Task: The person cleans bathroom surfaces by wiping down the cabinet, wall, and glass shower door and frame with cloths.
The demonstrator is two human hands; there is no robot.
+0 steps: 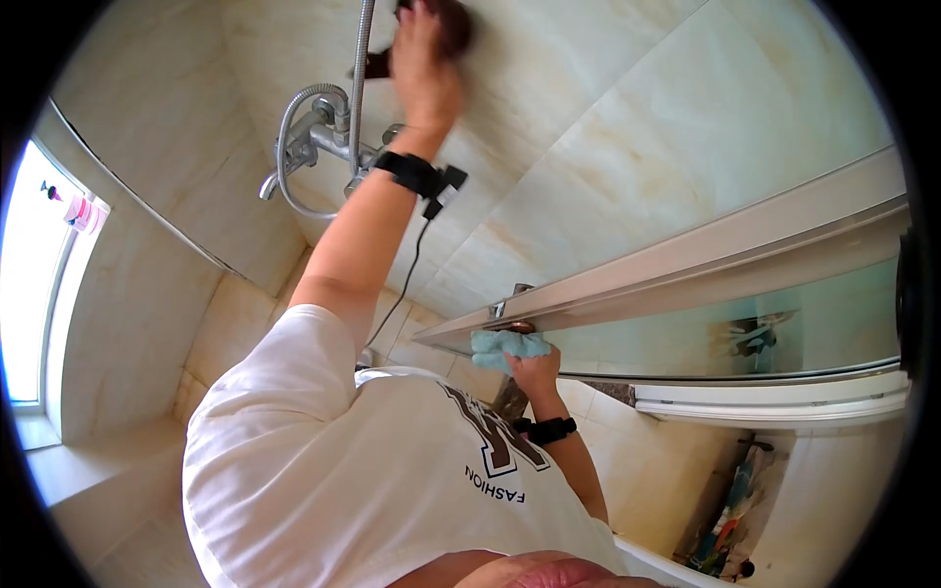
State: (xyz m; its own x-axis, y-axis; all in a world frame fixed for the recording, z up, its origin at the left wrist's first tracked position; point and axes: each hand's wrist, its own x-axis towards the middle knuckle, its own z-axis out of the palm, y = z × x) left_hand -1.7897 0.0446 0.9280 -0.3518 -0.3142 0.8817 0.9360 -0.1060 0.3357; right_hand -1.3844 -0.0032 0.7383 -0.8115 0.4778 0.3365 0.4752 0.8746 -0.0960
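My left hand [426,78] is raised against the marbled wall tiles [627,98], its fingers bent over a dark brown thing [453,27]. Motion blurs both, and I cannot make out the kind of thing. Just below and left is a chrome shower mixer tap [328,137], with a metal hose [361,78] running up past the hand. Lower down, my right hand [537,372] grips a light blue cloth [510,345] at the end of the shower door's metal frame [608,294]. Part of the cloth hides the frame there.
A window [29,265] is on the left, with a pink-labelled pump bottle [83,211] on its ledge. The glass panel [667,338] stretches to the right. A black cable [404,284] hangs from the left wrist strap. Coloured items lie in a recess [725,510] at lower right.
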